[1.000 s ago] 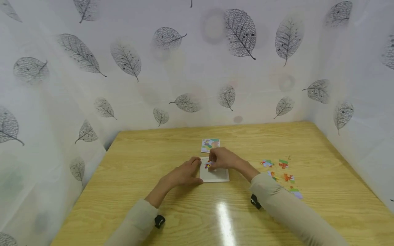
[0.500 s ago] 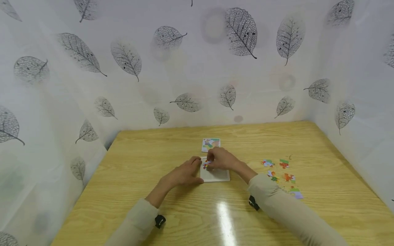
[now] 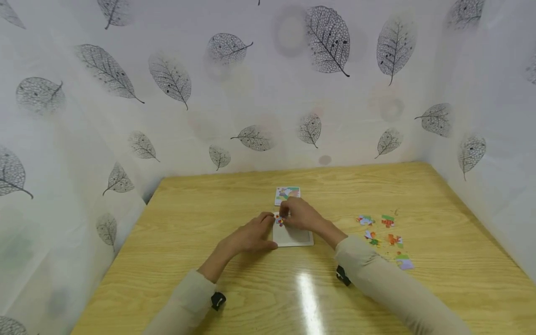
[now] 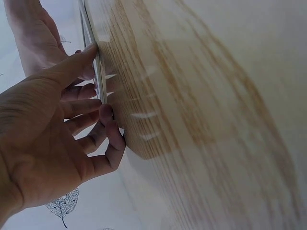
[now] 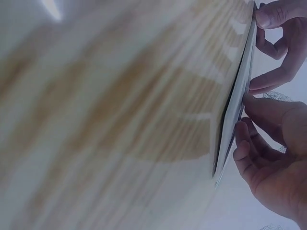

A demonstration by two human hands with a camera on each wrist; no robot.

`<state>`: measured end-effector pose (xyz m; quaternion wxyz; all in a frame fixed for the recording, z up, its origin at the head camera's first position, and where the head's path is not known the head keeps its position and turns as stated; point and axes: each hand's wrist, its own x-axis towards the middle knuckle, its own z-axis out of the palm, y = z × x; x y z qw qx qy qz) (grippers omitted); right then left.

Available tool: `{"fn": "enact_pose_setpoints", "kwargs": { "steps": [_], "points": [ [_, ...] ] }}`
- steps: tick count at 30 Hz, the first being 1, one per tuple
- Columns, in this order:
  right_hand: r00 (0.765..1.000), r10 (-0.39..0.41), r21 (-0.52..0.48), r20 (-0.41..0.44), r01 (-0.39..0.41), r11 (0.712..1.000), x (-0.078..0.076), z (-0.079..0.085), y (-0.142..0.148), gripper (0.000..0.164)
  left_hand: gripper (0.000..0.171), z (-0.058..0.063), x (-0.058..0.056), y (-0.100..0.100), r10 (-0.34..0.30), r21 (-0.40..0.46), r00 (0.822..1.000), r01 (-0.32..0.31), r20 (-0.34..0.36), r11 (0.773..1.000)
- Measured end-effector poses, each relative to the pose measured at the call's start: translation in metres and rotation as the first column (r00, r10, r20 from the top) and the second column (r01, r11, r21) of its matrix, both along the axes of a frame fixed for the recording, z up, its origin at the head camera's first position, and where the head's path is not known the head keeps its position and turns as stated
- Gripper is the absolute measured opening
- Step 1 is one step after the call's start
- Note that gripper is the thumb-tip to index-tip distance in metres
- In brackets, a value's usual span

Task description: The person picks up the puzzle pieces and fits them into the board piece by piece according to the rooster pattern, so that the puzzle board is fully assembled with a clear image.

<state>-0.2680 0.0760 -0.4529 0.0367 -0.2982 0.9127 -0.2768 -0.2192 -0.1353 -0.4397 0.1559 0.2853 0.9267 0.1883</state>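
Observation:
A small white puzzle tray lies flat on the wooden table. My left hand holds its left side, with the thumb at the near corner and the fingers at the far one; in the left wrist view, curled fingers and thumb of the left hand meet the tray edge. Over the tray's far left corner, my right hand pinches a colourful jigsaw piece, partly hidden by the fingers. The right wrist view shows the right hand low against the tray, its piece not visible there.
Several loose jigsaw pieces lie to the right of the tray, near the right forearm. Behind the tray is a square picture card, partly covered by the right hand. A leaf-patterned white curtain stands round the table.
My right hand has shifted slightly left and away from me, carrying the jigsaw piece into the tray's far left corner. The left hand stays in place on the tray.

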Motion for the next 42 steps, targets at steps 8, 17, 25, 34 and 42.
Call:
{"fn": "enact_pose_setpoints", "kwargs": {
  "steps": [8,17,25,34,42],
  "points": [
    [0.999,0.002,-0.017,0.034,-0.002,1.000,0.001,0.004,0.003,0.011,0.076,0.003,0.002,0.001,0.006,-0.004,1.000,-0.006,0.001,1.000],
    [0.970,0.018,-0.193,0.242,0.030,0.981,0.003,0.014,0.031,0.022,0.075,-0.002,-0.002,-0.001,0.013,0.002,1.000,-0.013,0.004,1.000],
    [0.951,0.030,-0.267,0.307,0.056,0.962,0.015,0.012,0.087,0.031,0.078,-0.007,-0.003,-0.002,0.018,0.016,1.000,-0.019,0.014,1.000],
    [0.900,-0.002,-0.303,0.436,0.149,0.941,0.017,0.015,0.150,0.045,0.078,-0.006,-0.004,-0.004,0.005,0.016,1.000,-0.005,-0.010,1.000],
    [0.879,-0.048,-0.302,0.475,0.214,0.929,0.021,0.014,0.190,0.050,0.080,-0.009,-0.005,-0.004,-0.001,0.032,1.000,0.001,0.011,0.999]
  ]
}}
